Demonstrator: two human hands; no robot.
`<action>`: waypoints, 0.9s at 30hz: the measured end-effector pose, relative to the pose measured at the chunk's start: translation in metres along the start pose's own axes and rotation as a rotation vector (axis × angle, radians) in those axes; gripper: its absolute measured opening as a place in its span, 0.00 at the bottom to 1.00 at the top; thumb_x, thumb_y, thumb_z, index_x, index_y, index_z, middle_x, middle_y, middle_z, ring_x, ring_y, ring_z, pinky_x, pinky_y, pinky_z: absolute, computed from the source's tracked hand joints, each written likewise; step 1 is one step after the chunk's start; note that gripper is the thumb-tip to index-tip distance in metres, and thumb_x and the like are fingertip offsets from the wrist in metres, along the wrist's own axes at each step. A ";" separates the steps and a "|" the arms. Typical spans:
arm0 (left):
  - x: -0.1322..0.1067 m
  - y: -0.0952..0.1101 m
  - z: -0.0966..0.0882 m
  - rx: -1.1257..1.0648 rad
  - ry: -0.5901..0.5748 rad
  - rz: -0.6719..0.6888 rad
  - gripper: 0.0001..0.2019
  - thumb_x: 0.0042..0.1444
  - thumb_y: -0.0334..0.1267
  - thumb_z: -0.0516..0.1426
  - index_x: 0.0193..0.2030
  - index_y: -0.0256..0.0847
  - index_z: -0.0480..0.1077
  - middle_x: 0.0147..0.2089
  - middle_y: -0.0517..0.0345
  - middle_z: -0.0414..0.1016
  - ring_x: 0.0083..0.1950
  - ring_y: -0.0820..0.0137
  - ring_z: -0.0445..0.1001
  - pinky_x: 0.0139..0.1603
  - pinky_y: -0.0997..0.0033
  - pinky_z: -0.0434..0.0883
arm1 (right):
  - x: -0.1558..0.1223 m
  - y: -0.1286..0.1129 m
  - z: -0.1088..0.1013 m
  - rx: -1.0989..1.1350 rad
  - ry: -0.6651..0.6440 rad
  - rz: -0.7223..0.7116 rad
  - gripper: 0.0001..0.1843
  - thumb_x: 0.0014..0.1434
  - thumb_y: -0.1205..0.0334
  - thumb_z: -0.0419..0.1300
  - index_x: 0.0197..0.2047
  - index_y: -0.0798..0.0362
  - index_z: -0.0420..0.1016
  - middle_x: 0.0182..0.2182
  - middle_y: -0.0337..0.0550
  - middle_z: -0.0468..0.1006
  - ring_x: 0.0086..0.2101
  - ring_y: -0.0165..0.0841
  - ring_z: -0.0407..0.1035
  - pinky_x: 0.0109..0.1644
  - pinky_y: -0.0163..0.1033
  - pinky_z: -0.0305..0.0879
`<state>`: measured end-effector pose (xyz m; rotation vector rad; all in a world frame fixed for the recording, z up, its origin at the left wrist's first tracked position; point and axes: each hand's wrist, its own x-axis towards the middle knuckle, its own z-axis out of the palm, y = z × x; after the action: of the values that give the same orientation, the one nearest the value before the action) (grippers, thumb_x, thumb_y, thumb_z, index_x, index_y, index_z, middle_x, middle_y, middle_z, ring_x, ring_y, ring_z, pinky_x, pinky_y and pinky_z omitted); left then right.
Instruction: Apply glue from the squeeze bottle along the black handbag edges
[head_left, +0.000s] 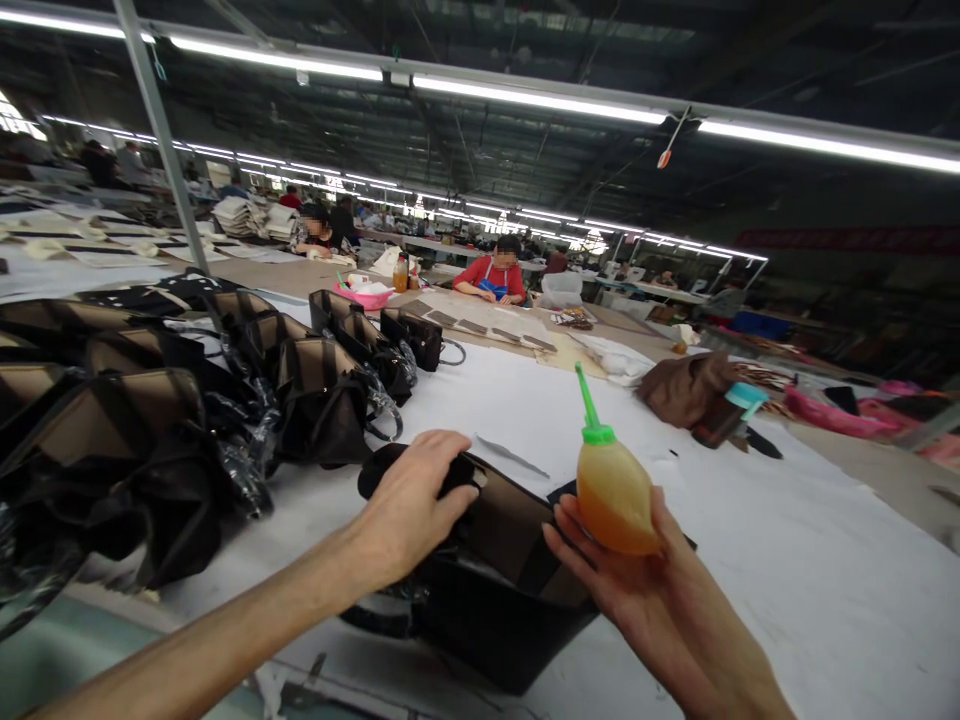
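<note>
We cradle a green-capped squeeze bottle [615, 500], nozzle [587, 398] up and leaning slightly left, in our cupped right hand [660, 595] by the right end of a black handbag [506, 620], while our left hand [414, 505] half-curls at the bag's opposite end, its grip unclear to us.

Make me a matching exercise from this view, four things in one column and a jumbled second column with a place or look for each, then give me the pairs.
Things
1. Squeeze bottle
2. Nearest black bag
3. Pink basin
4. Dark jar

Places and looks
A. Topped with a turquoise lid
B. Held in the right hand, green nozzle up
C. Farther back, beyond the standing bags
D. Directly before the person, brown lining showing

Pairs: 1-B, 2-D, 3-C, 4-A
</note>
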<state>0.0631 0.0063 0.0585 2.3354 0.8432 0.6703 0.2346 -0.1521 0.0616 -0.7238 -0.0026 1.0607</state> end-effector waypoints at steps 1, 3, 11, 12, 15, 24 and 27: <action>0.003 0.002 0.011 0.076 -0.085 -0.056 0.23 0.47 0.39 0.58 0.52 0.40 0.63 0.54 0.51 0.66 0.58 0.61 0.61 0.59 0.65 0.59 | 0.000 0.000 -0.001 0.003 -0.006 0.004 0.29 0.59 0.59 0.62 0.59 0.62 0.59 0.45 0.64 0.70 0.46 0.55 0.66 0.51 0.63 0.61; 0.011 -0.003 0.027 0.168 -0.178 -0.181 0.28 0.43 0.42 0.61 0.52 0.38 0.60 0.53 0.47 0.66 0.57 0.57 0.61 0.56 0.61 0.61 | 0.000 0.000 -0.001 0.007 -0.012 0.011 0.30 0.59 0.59 0.63 0.59 0.63 0.58 0.46 0.63 0.70 0.46 0.54 0.66 0.52 0.63 0.61; 0.027 -0.034 0.048 0.200 -0.257 -0.349 0.30 0.36 0.50 0.64 0.44 0.41 0.58 0.37 0.54 0.71 0.39 0.60 0.71 0.34 0.69 0.65 | 0.002 0.000 -0.003 -0.003 -0.041 0.017 0.30 0.60 0.60 0.61 0.60 0.64 0.56 0.46 0.63 0.70 0.47 0.54 0.66 0.52 0.63 0.61; 0.028 -0.037 0.051 0.197 -0.260 -0.342 0.29 0.37 0.50 0.63 0.43 0.41 0.59 0.36 0.55 0.71 0.38 0.61 0.71 0.32 0.70 0.64 | 0.002 0.000 -0.003 -0.002 -0.044 0.017 0.30 0.61 0.60 0.61 0.61 0.64 0.56 0.46 0.64 0.70 0.47 0.55 0.66 0.52 0.63 0.61; 0.032 -0.042 0.059 0.200 -0.232 -0.316 0.25 0.40 0.50 0.62 0.42 0.42 0.58 0.35 0.57 0.71 0.37 0.64 0.72 0.31 0.72 0.63 | 0.002 -0.001 -0.005 0.003 -0.051 0.013 0.30 0.62 0.60 0.60 0.61 0.64 0.55 0.46 0.64 0.70 0.47 0.54 0.66 0.52 0.63 0.61; 0.037 -0.040 0.059 0.258 -0.167 -0.380 0.26 0.40 0.53 0.60 0.43 0.38 0.64 0.36 0.49 0.72 0.39 0.56 0.73 0.35 0.64 0.66 | 0.001 -0.003 -0.003 0.006 -0.030 0.024 0.28 0.64 0.60 0.57 0.61 0.64 0.54 0.46 0.63 0.70 0.47 0.53 0.66 0.53 0.61 0.62; 0.033 -0.043 0.057 0.211 -0.222 -0.394 0.16 0.41 0.50 0.59 0.30 0.38 0.69 0.30 0.52 0.73 0.35 0.59 0.73 0.33 0.67 0.66 | 0.001 -0.002 -0.005 -0.007 -0.025 0.013 0.29 0.63 0.60 0.57 0.62 0.64 0.54 0.46 0.65 0.70 0.47 0.54 0.66 0.52 0.62 0.62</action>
<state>0.1027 0.0376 -0.0016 2.2699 1.2700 0.1603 0.2386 -0.1544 0.0588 -0.7176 -0.0230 1.0824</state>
